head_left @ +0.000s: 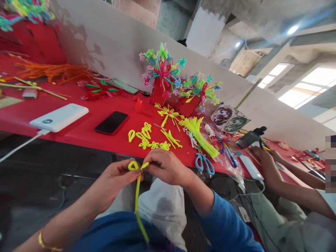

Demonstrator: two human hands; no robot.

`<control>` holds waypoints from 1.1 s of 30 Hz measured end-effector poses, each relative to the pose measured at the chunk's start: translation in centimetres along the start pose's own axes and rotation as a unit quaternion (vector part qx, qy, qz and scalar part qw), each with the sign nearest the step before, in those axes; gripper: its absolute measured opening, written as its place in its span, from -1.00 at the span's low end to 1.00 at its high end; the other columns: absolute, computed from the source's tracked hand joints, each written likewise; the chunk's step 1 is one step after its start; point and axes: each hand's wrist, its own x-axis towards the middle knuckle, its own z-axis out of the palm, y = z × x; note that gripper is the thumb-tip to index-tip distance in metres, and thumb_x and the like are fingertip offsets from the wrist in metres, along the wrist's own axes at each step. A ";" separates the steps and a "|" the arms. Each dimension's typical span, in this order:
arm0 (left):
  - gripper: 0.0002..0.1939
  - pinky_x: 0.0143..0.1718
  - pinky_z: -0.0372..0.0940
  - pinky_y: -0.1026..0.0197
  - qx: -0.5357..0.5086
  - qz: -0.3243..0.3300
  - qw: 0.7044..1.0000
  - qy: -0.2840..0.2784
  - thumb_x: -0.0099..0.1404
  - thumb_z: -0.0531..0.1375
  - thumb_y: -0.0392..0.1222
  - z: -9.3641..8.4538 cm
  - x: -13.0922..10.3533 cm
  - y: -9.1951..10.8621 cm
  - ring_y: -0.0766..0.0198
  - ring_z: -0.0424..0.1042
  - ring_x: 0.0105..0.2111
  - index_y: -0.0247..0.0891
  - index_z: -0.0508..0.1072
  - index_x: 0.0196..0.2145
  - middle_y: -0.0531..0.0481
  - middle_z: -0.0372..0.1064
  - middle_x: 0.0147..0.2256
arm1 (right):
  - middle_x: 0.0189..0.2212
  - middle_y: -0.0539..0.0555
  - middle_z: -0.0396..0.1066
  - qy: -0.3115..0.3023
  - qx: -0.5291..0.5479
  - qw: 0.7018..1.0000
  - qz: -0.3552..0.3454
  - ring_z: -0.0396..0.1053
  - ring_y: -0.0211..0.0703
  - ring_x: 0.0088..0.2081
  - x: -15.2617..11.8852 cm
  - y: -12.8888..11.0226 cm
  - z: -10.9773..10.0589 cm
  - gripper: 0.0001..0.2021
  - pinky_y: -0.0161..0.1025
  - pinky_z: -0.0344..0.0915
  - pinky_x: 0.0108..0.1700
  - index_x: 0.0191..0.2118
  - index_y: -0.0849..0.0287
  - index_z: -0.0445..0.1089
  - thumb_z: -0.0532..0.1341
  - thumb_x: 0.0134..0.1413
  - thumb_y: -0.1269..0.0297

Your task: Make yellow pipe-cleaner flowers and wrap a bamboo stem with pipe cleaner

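Note:
My left hand [122, 175] pinches a yellow pipe cleaner [137, 199] just below a small loop bent into it. Its long tail hangs down over my lap. Close beside, my right hand [166, 166] is closed on the short end of the same pipe cleaner, right of the loop. Both hands are held in front of the table edge. Beyond them on the red tabletop lie finished yellow pipe cleaner flowers [154, 145], a yellow teardrop loop [131, 135] and several short cut yellow pieces [172, 138].
Blue-handled scissors [204, 163] lie at the table edge by a bundle of yellow pipe cleaners [201, 136]. A black phone [111, 122] and white power bank [60, 117] sit left. Colourful pipe cleaner bouquets [164, 71] stand behind. Another person's hands [267, 164] work at right.

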 end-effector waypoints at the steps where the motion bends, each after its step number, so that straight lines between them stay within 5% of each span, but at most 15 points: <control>1: -0.85 -0.50 0.20 0.29 0.024 0.017 0.999 0.013 -0.08 0.35 -0.11 0.1 0.0 0.2 0.29 0.26 -0.55 -0.19 0.49 -0.62 0.10 0.36 -0.62 | -0.47 -0.03 0.36 0.008 0.018 0.998 0.054 0.32 -0.27 -0.40 0.2 -0.3 0.3 -0.91 -0.35 0.23 -0.33 -0.42 0.18 0.37 0.22 0.09 0.45; 4: -0.91 -0.50 0.22 0.25 0.144 0.107 0.980 0.087 -0.07 0.29 -0.12 0.2 0.0 0.5 0.23 0.31 -0.53 -0.16 0.53 -0.56 0.07 0.42 -0.56 | -0.59 -0.12 0.23 0.030 0.093 0.975 0.202 0.20 -0.33 -0.53 0.9 -0.7 1.3 -0.88 -0.39 0.10 -0.48 -0.50 0.17 0.30 0.21 0.00 0.46; 7: -0.91 -0.49 0.22 0.24 0.203 0.153 0.952 0.173 -0.09 0.28 -0.12 0.3 0.3 0.2 0.21 0.34 -0.52 -0.16 0.53 -0.56 0.06 0.44 -0.56 | -0.63 -0.15 0.17 0.069 0.163 0.948 0.265 0.14 -0.35 -0.55 1.7 -0.3 2.6 -0.85 -0.39 0.04 -0.51 -0.54 0.17 0.25 0.20 -0.03 0.44; 11: -0.81 -0.54 0.28 0.25 -0.006 0.045 0.991 0.128 -0.12 0.37 -0.08 0.4 1.1 -0.8 0.19 0.40 -0.54 -0.19 0.52 -0.52 0.08 0.44 -0.59 | -0.61 -0.14 0.20 0.124 0.275 0.919 0.256 0.13 -0.36 -0.54 2.1 0.9 4.1 -0.87 -0.39 0.08 -0.48 -0.51 0.17 0.29 0.21 0.01 0.34; 15: -0.74 -0.47 0.35 0.26 -0.113 0.009 0.989 0.098 -0.23 0.45 -0.14 0.3 1.5 -1.4 0.12 0.49 -0.41 -0.20 0.53 -0.52 0.03 0.52 -0.50 | -0.62 -0.15 0.17 0.143 0.335 0.895 0.257 0.11 -0.36 -0.56 1.6 1.8 5.1 -0.90 -0.39 0.08 -0.47 -0.49 0.17 0.31 0.20 0.01 0.34; 27: -0.78 -0.67 0.22 0.32 0.052 0.014 0.994 0.096 -0.16 0.40 -0.06 -1.6 1.4 -0.8 0.29 0.32 -0.65 -0.21 0.54 -0.55 0.08 0.45 -0.63 | -0.51 -0.05 0.35 0.079 0.098 0.960 0.252 0.29 -0.26 -0.42 0.7 0.9 4.6 -0.91 -0.36 0.14 -0.39 -0.42 0.16 0.41 0.21 0.10 0.37; 33: -0.74 -0.69 0.19 0.35 -0.015 -0.015 0.992 0.123 -0.27 0.44 -0.08 -1.4 1.5 -0.7 0.34 0.27 -0.67 -0.22 0.52 -0.60 0.11 0.40 -0.66 | -0.52 -0.07 0.32 0.089 0.087 0.964 0.236 0.28 -0.28 -0.43 0.7 0.4 4.8 -0.91 -0.38 0.15 -0.39 -0.40 0.16 0.40 0.20 0.12 0.41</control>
